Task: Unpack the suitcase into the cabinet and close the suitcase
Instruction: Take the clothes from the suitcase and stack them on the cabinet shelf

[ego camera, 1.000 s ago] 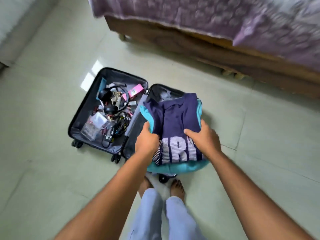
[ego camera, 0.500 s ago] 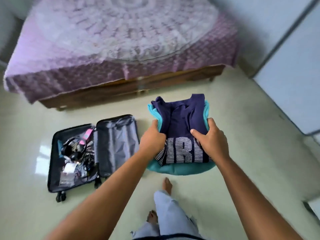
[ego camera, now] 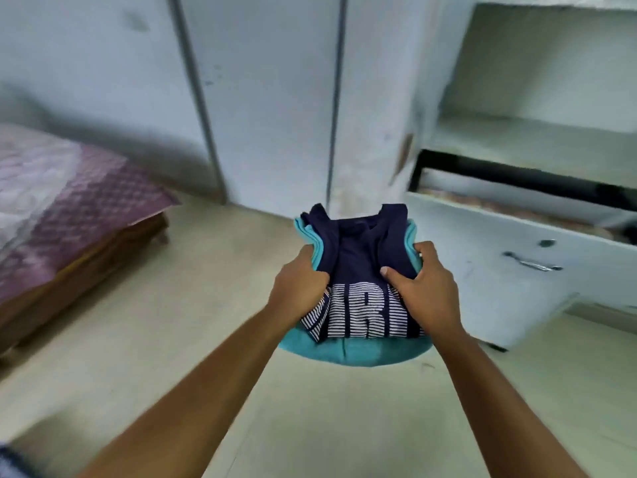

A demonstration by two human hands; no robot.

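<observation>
I hold a stack of folded clothes [ego camera: 358, 270] in front of me, above the floor: a navy shirt with white striped letters on top of a teal garment. My left hand [ego camera: 298, 288] grips the stack's left side and my right hand [ego camera: 425, 288] grips its right side, thumb on top. The pale blue cabinet [ego camera: 537, 98] stands open at the right with bare shelves. Its drawer [ego camera: 517, 257] is pulled out just right of the clothes. The suitcase is out of view.
Shut cabinet doors [ego camera: 269, 98] fill the wall ahead. A wooden bed with a purple cover [ego camera: 69, 208] stands at the left. Pale tiled floor [ego camera: 172, 339] lies between the bed and the cabinet. The view is blurred by motion.
I have turned right, away from the suitcase and bed, carrying the clothes stack. The suitcase has left the view and the open cabinet with its drawer has come in.
</observation>
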